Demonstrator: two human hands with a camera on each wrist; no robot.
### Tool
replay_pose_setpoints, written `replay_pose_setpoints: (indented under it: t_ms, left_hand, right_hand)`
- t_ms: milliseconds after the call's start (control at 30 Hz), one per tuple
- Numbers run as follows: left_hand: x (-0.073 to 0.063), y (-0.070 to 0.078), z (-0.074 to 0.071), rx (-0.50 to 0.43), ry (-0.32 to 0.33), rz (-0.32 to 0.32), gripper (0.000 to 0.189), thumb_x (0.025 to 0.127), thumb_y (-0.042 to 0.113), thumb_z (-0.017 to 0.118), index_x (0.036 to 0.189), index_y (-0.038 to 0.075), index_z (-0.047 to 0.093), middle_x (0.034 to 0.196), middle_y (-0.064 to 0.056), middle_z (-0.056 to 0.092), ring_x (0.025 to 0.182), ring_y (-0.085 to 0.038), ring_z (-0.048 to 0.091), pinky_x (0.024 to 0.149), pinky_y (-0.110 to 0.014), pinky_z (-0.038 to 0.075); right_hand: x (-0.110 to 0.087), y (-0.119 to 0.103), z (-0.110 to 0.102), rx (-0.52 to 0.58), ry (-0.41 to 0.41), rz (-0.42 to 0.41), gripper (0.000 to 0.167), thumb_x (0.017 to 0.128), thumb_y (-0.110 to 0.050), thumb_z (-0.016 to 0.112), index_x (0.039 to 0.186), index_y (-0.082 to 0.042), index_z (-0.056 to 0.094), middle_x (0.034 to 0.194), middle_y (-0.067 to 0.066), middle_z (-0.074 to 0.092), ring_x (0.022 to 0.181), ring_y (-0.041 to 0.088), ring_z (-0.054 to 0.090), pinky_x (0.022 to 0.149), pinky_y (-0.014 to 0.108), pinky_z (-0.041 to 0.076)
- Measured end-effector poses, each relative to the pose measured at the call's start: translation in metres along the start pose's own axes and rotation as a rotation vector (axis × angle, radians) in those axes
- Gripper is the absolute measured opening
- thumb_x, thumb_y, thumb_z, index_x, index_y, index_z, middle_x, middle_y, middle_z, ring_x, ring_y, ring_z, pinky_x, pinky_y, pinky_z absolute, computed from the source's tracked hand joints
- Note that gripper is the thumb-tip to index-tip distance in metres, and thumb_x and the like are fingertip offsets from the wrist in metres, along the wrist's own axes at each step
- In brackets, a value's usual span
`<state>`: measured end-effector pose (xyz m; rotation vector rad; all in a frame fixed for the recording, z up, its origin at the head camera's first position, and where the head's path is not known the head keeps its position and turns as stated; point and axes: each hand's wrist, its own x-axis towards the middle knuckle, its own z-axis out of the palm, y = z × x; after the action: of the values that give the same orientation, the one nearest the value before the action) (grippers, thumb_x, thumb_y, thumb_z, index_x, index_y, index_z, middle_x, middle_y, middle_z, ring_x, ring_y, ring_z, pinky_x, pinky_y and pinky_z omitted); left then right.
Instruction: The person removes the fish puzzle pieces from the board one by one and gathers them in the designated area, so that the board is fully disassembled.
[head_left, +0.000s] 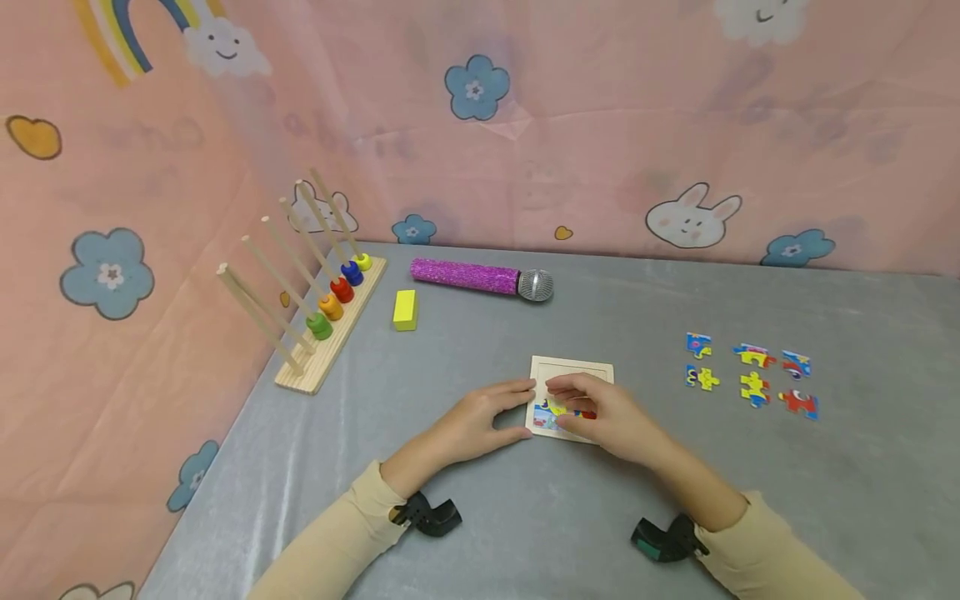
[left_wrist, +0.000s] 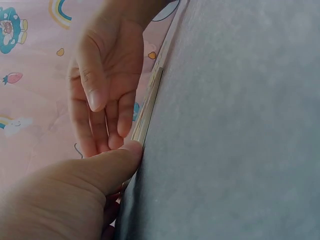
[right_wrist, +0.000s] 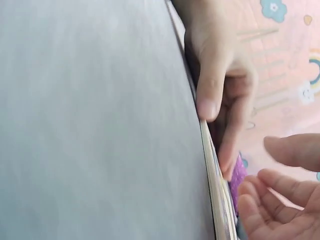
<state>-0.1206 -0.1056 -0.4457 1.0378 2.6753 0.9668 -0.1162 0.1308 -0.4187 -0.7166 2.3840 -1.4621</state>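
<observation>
A small wooden jigsaw tray lies on the grey table, with colourful pieces along its near part. My left hand touches the tray's left side, thumb at the near corner and forefinger further up the edge. In the left wrist view, the left thumb lies against the pale wooden edge. Over the tray hovers my right hand, fingers loosely bent, hiding much of the tray's right side. Nothing shows between the right fingers in that view.
Several loose jigsaw pieces lie in two rows to the right. Behind the tray are a purple glittery microphone and a yellow block. A wooden peg stand with coloured rings is at left. Pink printed cloth rises behind.
</observation>
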Motion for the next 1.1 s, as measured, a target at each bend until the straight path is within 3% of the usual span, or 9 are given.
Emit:
replay_pose_setpoints:
  t_ms: [133, 367, 533, 1100]
  left_hand:
    - [0.000, 0.000, 0.001, -0.009, 0.000, 0.004, 0.054, 0.087, 0.028, 0.069, 0.134, 0.006, 0.054, 0.144, -0.003, 0.048, 0.134, -0.017, 0.043, 0.111, -0.030, 0.037]
    - [-0.002, 0.000, 0.000, -0.005, 0.020, 0.025, 0.053, 0.087, 0.026, 0.070, 0.133, 0.003, 0.054, 0.143, -0.007, 0.049, 0.132, -0.020, 0.045, 0.109, -0.032, 0.039]
    - [-0.001, 0.000, -0.001, 0.003, 0.017, 0.033, 0.053, 0.087, 0.026, 0.069, 0.132, 0.003, 0.055, 0.142, -0.006, 0.049, 0.133, -0.020, 0.045, 0.110, -0.032, 0.038]
    - [0.001, 0.001, -0.001, -0.017, 0.011, 0.021, 0.052, 0.087, 0.024, 0.070, 0.131, 0.002, 0.056, 0.141, -0.007, 0.050, 0.132, -0.020, 0.046, 0.110, -0.032, 0.038]
  right_hand:
    - [-0.002, 0.003, 0.008, -0.005, 0.005, 0.016, 0.042, 0.087, -0.007, 0.067, 0.125, 0.005, 0.055, 0.123, 0.018, 0.059, 0.112, 0.031, 0.059, 0.096, 0.041, 0.049]
    - [-0.001, 0.006, 0.021, -0.247, 0.094, -0.025, 0.039, 0.082, -0.007, 0.072, 0.119, -0.004, 0.062, 0.113, 0.005, 0.060, 0.099, 0.018, 0.061, 0.087, 0.035, 0.053]
    - [-0.001, 0.006, 0.025, -0.325, 0.133, -0.037, 0.038, 0.079, -0.005, 0.073, 0.116, -0.002, 0.064, 0.107, 0.005, 0.056, 0.094, 0.017, 0.058, 0.083, 0.034, 0.051]
    - [0.002, 0.007, 0.025, -0.217, 0.134, 0.021, 0.039, 0.076, 0.001, 0.074, 0.113, -0.003, 0.059, 0.104, 0.005, 0.058, 0.090, 0.015, 0.056, 0.082, 0.029, 0.051]
